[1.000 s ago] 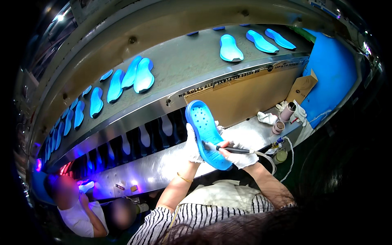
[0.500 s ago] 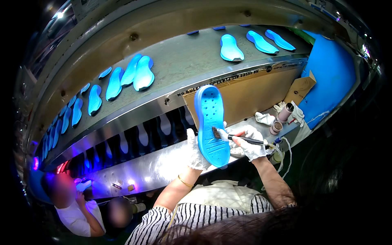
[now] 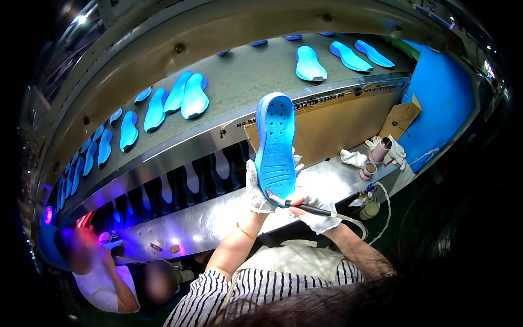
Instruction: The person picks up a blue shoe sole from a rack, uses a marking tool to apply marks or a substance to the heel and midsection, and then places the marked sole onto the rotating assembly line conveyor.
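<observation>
A blue shoe sole (image 3: 275, 147) with small holes stands nearly upright in front of me, toe up. My left hand (image 3: 256, 188), in a white glove, grips its lower left edge. My right hand (image 3: 315, 213), also gloved in white, holds a thin dark brush (image 3: 297, 206) whose tip touches the heel end of the sole. A cord runs off from the brush toward the right.
Several blue soles (image 3: 182, 98) lie on a grey conveyor belt (image 3: 239, 82) beyond a shiny metal ledge (image 3: 218, 218). Small pots (image 3: 376, 158), white rags and a cardboard box (image 3: 400, 117) sit at right. Another person (image 3: 98, 267) sits at lower left.
The sole has been turned from a leftward tilt to nearly upright and lifted a little. The brush tip has moved down to its heel end.
</observation>
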The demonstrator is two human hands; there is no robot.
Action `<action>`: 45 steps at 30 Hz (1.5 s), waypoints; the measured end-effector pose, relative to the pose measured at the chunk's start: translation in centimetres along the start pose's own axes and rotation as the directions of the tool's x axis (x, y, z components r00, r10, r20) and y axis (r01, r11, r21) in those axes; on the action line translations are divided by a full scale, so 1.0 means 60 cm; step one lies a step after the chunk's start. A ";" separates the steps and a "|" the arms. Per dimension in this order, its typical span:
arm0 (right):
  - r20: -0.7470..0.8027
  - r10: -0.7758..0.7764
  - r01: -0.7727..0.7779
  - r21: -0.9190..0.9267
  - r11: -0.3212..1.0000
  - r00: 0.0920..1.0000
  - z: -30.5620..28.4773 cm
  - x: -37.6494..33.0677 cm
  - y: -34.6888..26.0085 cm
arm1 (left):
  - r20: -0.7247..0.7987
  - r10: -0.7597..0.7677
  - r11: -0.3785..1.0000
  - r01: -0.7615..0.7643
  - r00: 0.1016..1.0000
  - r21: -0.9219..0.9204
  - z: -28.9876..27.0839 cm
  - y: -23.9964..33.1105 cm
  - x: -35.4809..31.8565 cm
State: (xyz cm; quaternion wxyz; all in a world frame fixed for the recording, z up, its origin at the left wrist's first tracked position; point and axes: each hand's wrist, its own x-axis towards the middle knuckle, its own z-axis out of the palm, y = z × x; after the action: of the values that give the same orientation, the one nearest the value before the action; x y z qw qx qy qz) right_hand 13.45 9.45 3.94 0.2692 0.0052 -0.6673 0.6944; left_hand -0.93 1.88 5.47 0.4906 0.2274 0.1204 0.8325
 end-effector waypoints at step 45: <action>0.360 0.201 -0.036 -0.415 0.909 0.911 -0.043 0.055 -0.041 | -0.312 -0.604 0.664 0.679 0.734 0.313 -0.026 0.052 0.010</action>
State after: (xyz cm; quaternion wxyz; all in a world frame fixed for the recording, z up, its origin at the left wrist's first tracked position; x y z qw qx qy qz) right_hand 12.47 12.98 7.14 0.0810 0.0485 -0.8341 0.5434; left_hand -4.35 0.88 5.61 0.6812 0.1898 0.4074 0.5779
